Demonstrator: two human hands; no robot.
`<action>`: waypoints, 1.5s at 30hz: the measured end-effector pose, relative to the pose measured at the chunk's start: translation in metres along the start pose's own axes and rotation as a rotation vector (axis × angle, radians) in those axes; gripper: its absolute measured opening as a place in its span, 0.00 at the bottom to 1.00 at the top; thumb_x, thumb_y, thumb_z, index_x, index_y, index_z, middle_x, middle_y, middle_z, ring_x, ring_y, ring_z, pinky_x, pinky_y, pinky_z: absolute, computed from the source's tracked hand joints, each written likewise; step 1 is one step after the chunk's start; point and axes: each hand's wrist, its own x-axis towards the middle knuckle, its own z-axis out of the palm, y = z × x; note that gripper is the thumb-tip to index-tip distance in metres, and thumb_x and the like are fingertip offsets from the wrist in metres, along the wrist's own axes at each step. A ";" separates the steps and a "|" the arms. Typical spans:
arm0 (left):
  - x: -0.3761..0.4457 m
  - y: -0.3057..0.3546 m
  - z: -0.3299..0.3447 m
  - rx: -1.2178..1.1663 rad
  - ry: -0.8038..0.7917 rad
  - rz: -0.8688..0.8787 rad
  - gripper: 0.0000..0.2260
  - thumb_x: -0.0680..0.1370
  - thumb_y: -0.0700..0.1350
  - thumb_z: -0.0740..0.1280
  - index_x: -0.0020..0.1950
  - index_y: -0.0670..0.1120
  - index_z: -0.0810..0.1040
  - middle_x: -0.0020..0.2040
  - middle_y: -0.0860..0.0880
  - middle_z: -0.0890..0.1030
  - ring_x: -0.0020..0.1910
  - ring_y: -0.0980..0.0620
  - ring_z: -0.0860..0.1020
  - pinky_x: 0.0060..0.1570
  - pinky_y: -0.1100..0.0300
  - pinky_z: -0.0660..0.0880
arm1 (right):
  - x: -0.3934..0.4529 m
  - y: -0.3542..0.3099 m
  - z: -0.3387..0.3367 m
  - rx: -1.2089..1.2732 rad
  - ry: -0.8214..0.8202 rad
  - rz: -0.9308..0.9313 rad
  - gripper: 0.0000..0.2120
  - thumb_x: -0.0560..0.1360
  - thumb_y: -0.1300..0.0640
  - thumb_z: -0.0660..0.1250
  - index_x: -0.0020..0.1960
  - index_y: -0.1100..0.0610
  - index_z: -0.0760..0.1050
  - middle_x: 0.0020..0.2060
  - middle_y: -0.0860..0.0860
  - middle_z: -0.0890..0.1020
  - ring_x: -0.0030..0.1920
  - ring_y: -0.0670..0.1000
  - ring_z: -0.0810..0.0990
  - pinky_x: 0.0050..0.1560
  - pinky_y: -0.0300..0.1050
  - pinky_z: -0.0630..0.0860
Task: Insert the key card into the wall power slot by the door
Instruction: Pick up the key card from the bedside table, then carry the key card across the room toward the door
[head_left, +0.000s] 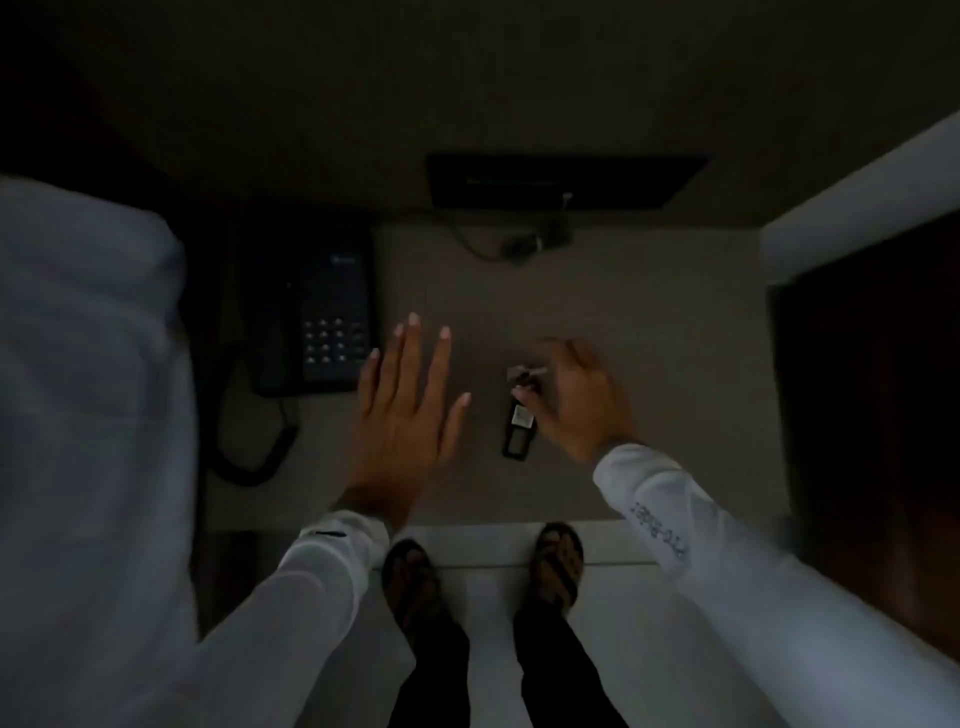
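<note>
A: Where is the key card?

B: Right of centre in the frame, on the bench (649, 291). The key card (517, 428) is a dark, narrow piece with a pale label near its upper end. Its long axis runs almost straight up and down the frame, leaning a little to the right at the top. A pale tag (522, 373) sits just beyond its upper end.

A: And the right hand?

B: The right hand (576, 400) is curled just to the right of the card, fingers bent. Thumb and forefinger pinch at the card's upper end, by the tag. The room is dim, so I cannot tell whether the card is lifted or flat on the bench.

A: The left hand?

B: The left hand (405, 410) is spread flat, fingers straight and pointing to the top of the frame, holding nothing. It is left of the card and apart from it. I cannot tell if the palm touches the bench.

A: Anything else nearby?

B: A dark phone (332, 312) lies left of the left hand, its coiled cord (249, 457) looping toward the lower left. A dark box (566, 179) stands at the far edge, upper centre, with a cable (483, 249) below it. Two sandalled feet (558, 564) show at the bottom, on the pale floor (488, 597).
</note>
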 end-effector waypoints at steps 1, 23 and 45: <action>-0.004 -0.002 0.016 -0.018 -0.044 -0.002 0.28 0.86 0.55 0.56 0.82 0.42 0.64 0.82 0.33 0.64 0.81 0.35 0.64 0.77 0.35 0.68 | 0.002 0.006 0.014 0.028 -0.023 0.055 0.28 0.72 0.45 0.71 0.67 0.53 0.69 0.62 0.56 0.76 0.60 0.60 0.76 0.56 0.53 0.76; 0.075 0.039 -0.142 0.035 0.156 0.233 0.26 0.87 0.54 0.56 0.82 0.42 0.65 0.81 0.33 0.66 0.81 0.36 0.65 0.76 0.37 0.70 | 0.006 -0.046 -0.168 0.731 0.269 0.275 0.13 0.66 0.66 0.77 0.50 0.63 0.83 0.39 0.57 0.83 0.37 0.48 0.80 0.40 0.31 0.77; 0.144 0.359 -0.733 -0.128 0.941 0.811 0.29 0.86 0.58 0.53 0.84 0.44 0.60 0.84 0.35 0.61 0.83 0.36 0.61 0.79 0.37 0.66 | -0.327 -0.210 -0.778 0.436 1.197 -0.146 0.11 0.71 0.65 0.74 0.53 0.58 0.83 0.44 0.56 0.85 0.43 0.50 0.85 0.38 0.33 0.82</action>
